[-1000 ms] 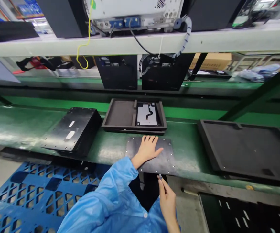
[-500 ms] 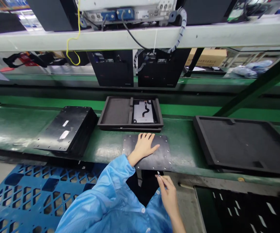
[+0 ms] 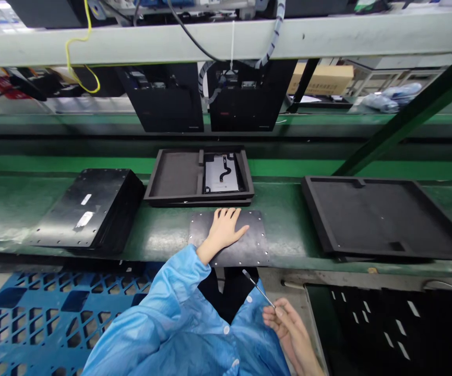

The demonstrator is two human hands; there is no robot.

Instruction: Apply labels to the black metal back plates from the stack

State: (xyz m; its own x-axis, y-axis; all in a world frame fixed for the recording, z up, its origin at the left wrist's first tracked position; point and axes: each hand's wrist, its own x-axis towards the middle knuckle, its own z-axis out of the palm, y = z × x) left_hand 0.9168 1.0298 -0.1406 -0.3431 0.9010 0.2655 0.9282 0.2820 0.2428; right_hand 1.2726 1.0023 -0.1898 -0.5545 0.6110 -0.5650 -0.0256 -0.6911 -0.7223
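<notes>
My left hand point(image 3: 225, 228) lies flat, thumb spread, on a thin dark plate point(image 3: 254, 241) with small holes along its edges. The plate rests on the green bench near its front edge. In front of that edge, my right hand point(image 3: 292, 330) pinches a slim metal rod-shaped tool point(image 3: 259, 290) with a flattened tip. The tool slants up and left, its tip just below the plate and apart from it. Right behind the plate stands a dark foam tray point(image 3: 179, 175); its right compartment holds a flat grey panel point(image 3: 218, 175) with a black ribbon cable.
A stack of dark plates point(image 3: 79, 209) with white labels sits to the left. A larger black foam tray point(image 3: 378, 219) lies to the right. Overhead runs a white shelf beam point(image 3: 320, 39) with hanging cables. A blue plastic pallet point(image 3: 54, 318) is on the floor at left.
My right hand has moved down and right, away from the plate, and more of the metal tool shows. My left hand stays flat on the plate. The view has shifted slightly.
</notes>
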